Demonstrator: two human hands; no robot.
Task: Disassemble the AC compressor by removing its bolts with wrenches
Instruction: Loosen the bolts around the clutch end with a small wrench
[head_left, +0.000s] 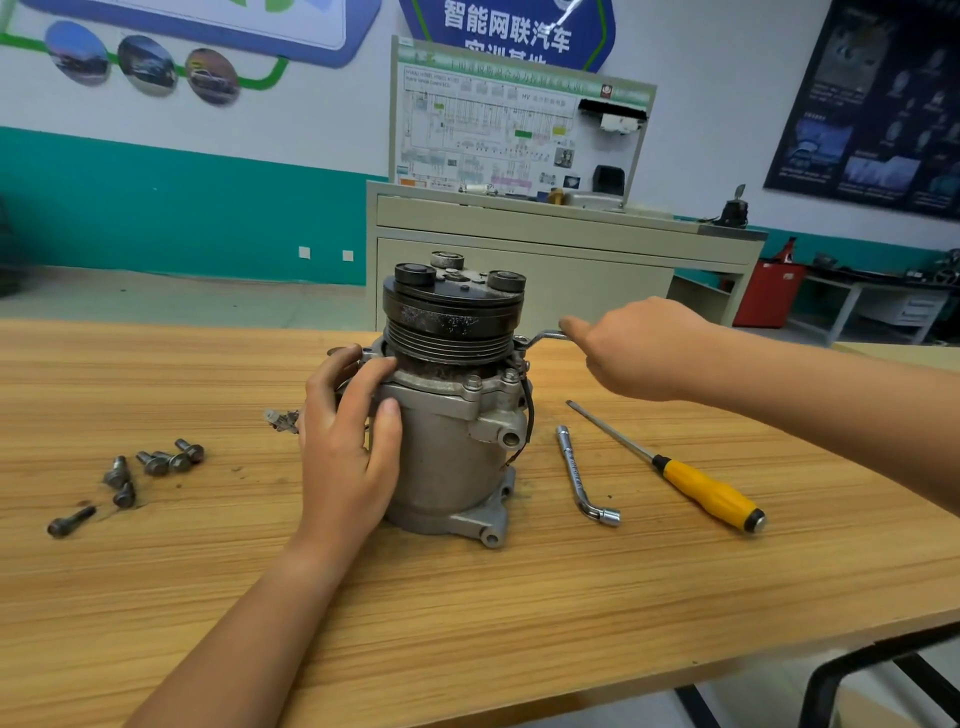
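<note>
My right hand (639, 348) is closed round the handle of a wrench (545, 338). Its far end sits on a bolt (519, 341) at the right rim of the compressor (452, 441), just under the black pulley (452, 322). My left hand (348, 431) wraps the compressor's left side, fingers curled round behind the housing and thumb pressed on its front. The compressor stands upright on the tabletop (467, 597), pulley end up, about in the middle in front of me. Two flange bolts (474, 383) show on the side facing me. Near its right lies an L-shaped socket wrench (582, 473). Beyond that lies a screwdriver (706, 491) with a yellow handle, its tip pointing away from me. The two tools lie apart from each other and from the compressor. Well off to the left, loose bolts (156, 462) lie scattered on the wood. A small part I cannot make out lies just beyond my left fingers. Behind the tabletop stands a beige cabinet (519, 270) carrying a wiring-diagram board (493, 135).
</note>
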